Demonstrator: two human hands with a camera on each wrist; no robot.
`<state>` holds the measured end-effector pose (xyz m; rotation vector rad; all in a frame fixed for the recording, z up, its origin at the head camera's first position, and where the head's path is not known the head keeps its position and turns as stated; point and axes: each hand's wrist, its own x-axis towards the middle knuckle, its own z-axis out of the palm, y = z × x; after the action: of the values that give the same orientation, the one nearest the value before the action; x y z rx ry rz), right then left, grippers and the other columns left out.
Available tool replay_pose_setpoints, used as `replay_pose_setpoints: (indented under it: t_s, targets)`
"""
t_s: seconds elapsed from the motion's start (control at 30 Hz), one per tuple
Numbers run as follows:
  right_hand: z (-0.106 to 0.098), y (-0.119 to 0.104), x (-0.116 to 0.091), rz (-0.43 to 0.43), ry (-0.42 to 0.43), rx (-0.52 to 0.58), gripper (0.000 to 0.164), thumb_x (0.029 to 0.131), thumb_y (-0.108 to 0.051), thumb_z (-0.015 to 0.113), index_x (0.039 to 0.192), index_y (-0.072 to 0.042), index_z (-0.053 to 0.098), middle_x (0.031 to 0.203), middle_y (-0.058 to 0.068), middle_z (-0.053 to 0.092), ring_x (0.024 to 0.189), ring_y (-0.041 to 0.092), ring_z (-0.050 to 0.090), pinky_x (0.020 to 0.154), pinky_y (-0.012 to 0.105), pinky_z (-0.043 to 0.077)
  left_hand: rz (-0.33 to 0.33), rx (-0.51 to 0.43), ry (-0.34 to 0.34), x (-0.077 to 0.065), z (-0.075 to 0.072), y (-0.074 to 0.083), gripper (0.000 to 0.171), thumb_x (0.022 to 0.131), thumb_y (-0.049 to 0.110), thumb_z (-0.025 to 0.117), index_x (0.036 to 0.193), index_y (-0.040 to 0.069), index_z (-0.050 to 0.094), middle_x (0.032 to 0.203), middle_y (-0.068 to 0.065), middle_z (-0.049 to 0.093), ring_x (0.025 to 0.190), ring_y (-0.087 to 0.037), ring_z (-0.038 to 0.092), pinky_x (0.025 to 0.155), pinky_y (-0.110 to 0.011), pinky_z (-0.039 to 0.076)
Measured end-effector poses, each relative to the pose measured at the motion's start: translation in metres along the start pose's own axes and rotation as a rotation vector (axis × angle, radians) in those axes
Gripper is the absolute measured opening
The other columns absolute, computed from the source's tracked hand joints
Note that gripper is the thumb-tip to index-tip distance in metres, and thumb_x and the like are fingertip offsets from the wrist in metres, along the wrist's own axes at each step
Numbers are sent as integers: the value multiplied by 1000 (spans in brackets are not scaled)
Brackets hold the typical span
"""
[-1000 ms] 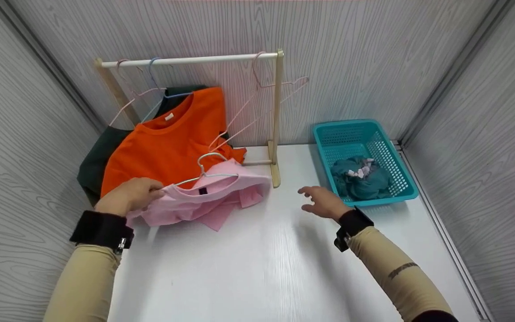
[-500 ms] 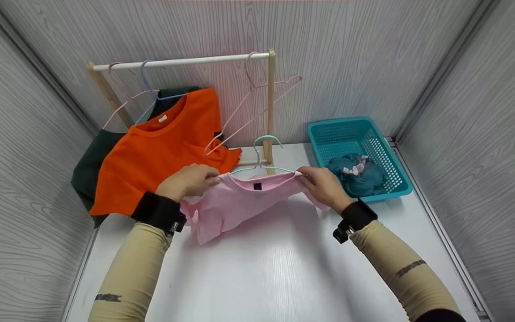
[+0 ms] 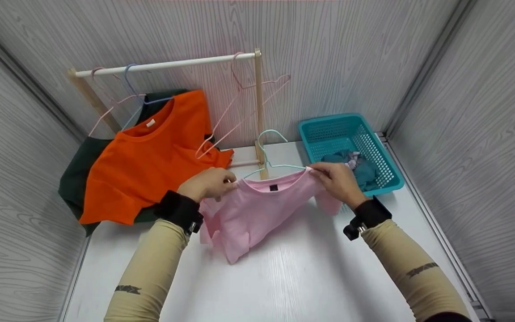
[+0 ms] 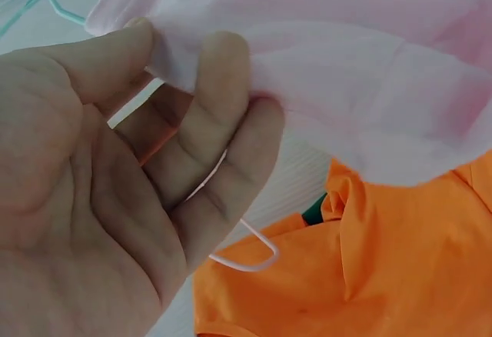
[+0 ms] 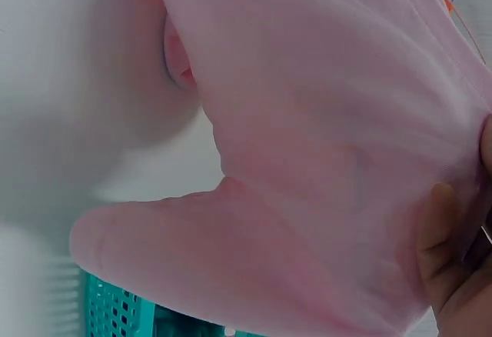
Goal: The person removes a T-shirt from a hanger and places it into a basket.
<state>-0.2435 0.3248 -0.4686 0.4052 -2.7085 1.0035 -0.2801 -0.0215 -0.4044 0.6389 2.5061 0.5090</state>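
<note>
A pink T-shirt point(image 3: 262, 210) hangs on a mint-green hanger point(image 3: 266, 147) above the table, its dark neck label facing up. My left hand point(image 3: 210, 183) pinches the shirt's left shoulder beside the neckline. In the left wrist view the thumb and fingers of that hand point(image 4: 177, 114) meet at the fabric edge, near the hanger wire. At the opposite shoulder my right hand point(image 3: 335, 179) pinches cloth and hanger arm together. The right wrist view shows the shirt's body and a sleeve point(image 5: 169, 252) hanging down, with the right fingers point(image 5: 442, 221) at its edge.
A small rack with a white rail point(image 3: 163, 65) stands at the back left. It bears an orange shirt point(image 3: 150, 152), a dark green garment point(image 3: 81, 174) and a bare pink hanger point(image 3: 239, 112). A teal basket point(image 3: 373, 147) at right contains a teal cloth point(image 3: 367, 174).
The right hand reached in and took the shirt's right shoulder. The left hand carried the shirt rightward, away from the rack's front, and it now hangs spread between both hands.
</note>
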Motion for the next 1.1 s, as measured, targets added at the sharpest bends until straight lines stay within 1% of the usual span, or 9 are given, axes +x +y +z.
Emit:
replay_pose_setpoints:
  t_s: [0.13, 0.23, 0.33, 0.47, 0.53, 0.6, 0.73, 0.9, 1.1]
  targets:
    - [4, -1, 0, -1, -10, -21, 23, 95, -22, 63, 111, -11, 75, 109, 9, 74, 96, 24, 69, 85, 41, 55, 58, -25, 27, 5, 3, 11, 33, 97, 29, 59, 126, 13, 63, 118, -10, 67, 72, -22, 66, 78, -35, 54]
    - [7, -4, 0, 0, -10, -26, 21, 94, -21, 65, 110, -11, 75, 107, 9, 74, 93, 24, 69, 82, 41, 55, 114, -51, 51, 11, 6, 19, 35, 97, 27, 60, 128, 13, 61, 122, -10, 66, 69, -20, 65, 79, -36, 56]
    - [12, -6, 1, 9, -23, -21, 21, 94, -22, 64, 109, -12, 76, 106, 8, 75, 91, 23, 68, 77, 39, 54, 162, -50, 91, 19, 11, 23, 32, 97, 30, 58, 124, 12, 62, 115, -10, 68, 62, -19, 66, 82, -36, 54]
    - [16, -9, 1, 0, -86, -10, 21, 95, -22, 63, 109, -13, 76, 106, 7, 75, 91, 21, 67, 78, 39, 54, 211, 19, 132, 26, 19, 25, 32, 101, 34, 51, 108, 7, 67, 90, -8, 67, 55, -16, 64, 82, -35, 52]
    - [17, -9, 1, -6, -130, -3, 21, 95, -22, 63, 109, -12, 76, 106, 7, 75, 93, 21, 68, 81, 40, 55, 213, 48, 129, 27, 23, 24, 37, 103, 37, 47, 101, 6, 67, 79, -6, 62, 56, -15, 62, 78, -34, 51]
    - [16, -10, 1, -2, -172, -3, 21, 95, -21, 62, 109, -12, 76, 108, 7, 74, 96, 21, 68, 85, 41, 55, 207, 68, 116, 27, 25, 22, 40, 104, 37, 44, 99, 5, 67, 74, -4, 57, 57, -15, 61, 74, -33, 48]
    - [12, -7, 0, 7, -214, -37, 21, 97, -18, 60, 111, -11, 75, 109, 8, 74, 95, 22, 68, 85, 42, 56, 183, 71, 86, 22, 26, 16, 40, 104, 36, 43, 95, 3, 65, 70, -1, 50, 62, -18, 62, 71, -30, 45]
    - [6, 9, -5, 2, -181, -107, 21, 97, -11, 59, 110, -8, 74, 102, 10, 75, 88, 23, 68, 81, 43, 57, 126, 93, 94, 16, 23, 5, 37, 104, 35, 44, 88, 5, 60, 73, -2, 46, 79, -25, 61, 75, -33, 47]
    - [2, 24, -6, -24, -162, -150, 20, 94, -4, 60, 107, -5, 74, 99, 12, 75, 86, 24, 68, 82, 45, 57, 114, 122, 94, 9, 20, -7, 33, 103, 34, 46, 88, 7, 59, 74, -4, 47, 81, -27, 57, 79, -36, 46]
